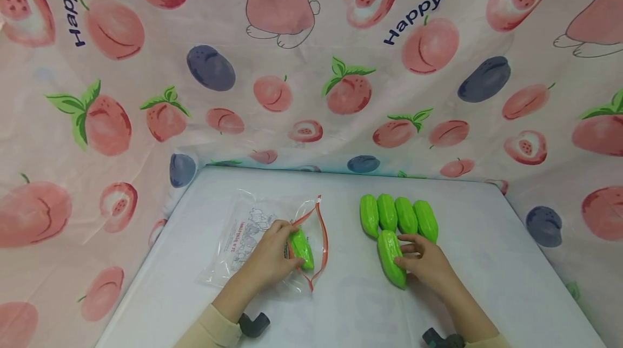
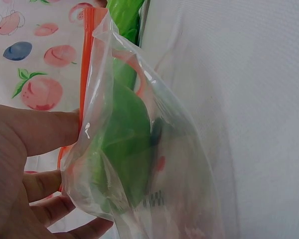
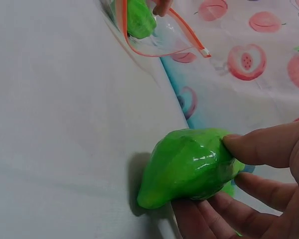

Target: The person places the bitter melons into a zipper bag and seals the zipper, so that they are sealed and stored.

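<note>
My left hand holds the rim of a clear zip bag with an orange-red seal, thumb and fingers on either side of the plastic in the left wrist view. A glossy green toy fruit, long with a tapered end, is inside the bag by its gaping mouth. To the right, my right hand grips a similar green toy fruit between thumb and fingers. The right wrist view shows this held fruit tip downward, close over the white surface.
Several more green toy fruits lie side by side in a row just beyond my right hand. A white table lies beneath everything. Behind it and at both sides hangs a fruit-printed pink curtain.
</note>
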Demonstrator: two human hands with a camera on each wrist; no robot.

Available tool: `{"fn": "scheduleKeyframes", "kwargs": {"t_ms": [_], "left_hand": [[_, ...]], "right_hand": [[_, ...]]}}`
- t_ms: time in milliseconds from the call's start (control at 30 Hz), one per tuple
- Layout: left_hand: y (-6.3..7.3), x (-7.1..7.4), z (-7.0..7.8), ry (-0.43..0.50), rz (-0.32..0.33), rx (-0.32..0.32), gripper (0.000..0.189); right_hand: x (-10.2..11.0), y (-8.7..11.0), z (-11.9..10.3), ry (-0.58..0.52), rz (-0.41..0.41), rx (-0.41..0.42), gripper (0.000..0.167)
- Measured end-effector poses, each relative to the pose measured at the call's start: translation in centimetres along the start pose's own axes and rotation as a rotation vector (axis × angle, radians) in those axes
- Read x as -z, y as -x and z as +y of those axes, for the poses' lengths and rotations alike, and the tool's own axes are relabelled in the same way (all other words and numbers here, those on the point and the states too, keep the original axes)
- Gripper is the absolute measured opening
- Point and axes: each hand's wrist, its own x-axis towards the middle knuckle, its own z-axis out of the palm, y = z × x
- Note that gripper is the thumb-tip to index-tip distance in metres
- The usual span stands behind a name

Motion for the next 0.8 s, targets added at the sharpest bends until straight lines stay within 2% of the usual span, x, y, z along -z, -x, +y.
{"fn": "scheduleKeyframes", "kwargs": {"t_ms": [367, 800], "left_hand": [[0.1, 0.1, 0.1, 0.009, -0.004, 0.007, 0.075], [0.0, 0.1, 0.1, 0.011, -0.009, 0.004, 0.076]], "right_hand": [[-0.4, 0.3, -0.7, -0.057, -0.004, 0.028, 0.068], [-1.8, 0.3, -1.6, -0.122, -0.018, 0.054, 0.065]]}}
